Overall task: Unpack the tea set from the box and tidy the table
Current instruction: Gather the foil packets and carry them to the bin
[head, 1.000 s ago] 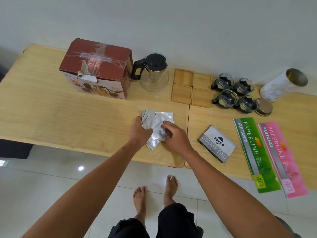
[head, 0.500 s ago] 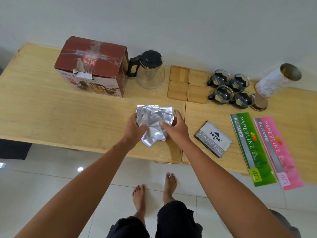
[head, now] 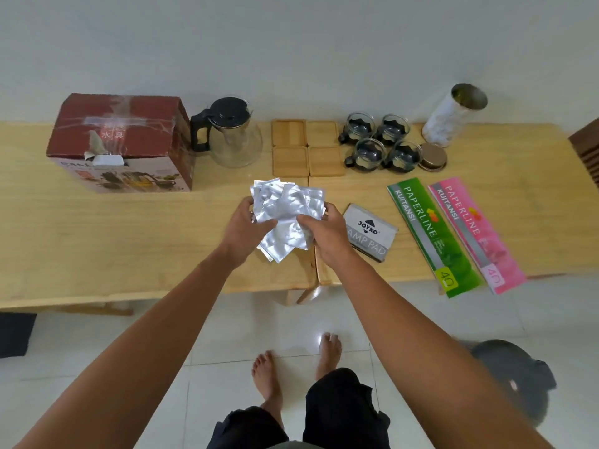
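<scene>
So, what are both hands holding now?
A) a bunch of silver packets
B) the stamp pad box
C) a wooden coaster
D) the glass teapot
A: the left hand and the right hand both grip the silver packets, raised above the table.

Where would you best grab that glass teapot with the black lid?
By its black handle, coming from the left. The handle sticks out from the left side of the glass teapot toward the box, and the round glass belly offers no such grip.

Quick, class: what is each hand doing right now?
Left hand: holds the left side of the foil packets.
Right hand: holds the right side of the same packets.
</scene>
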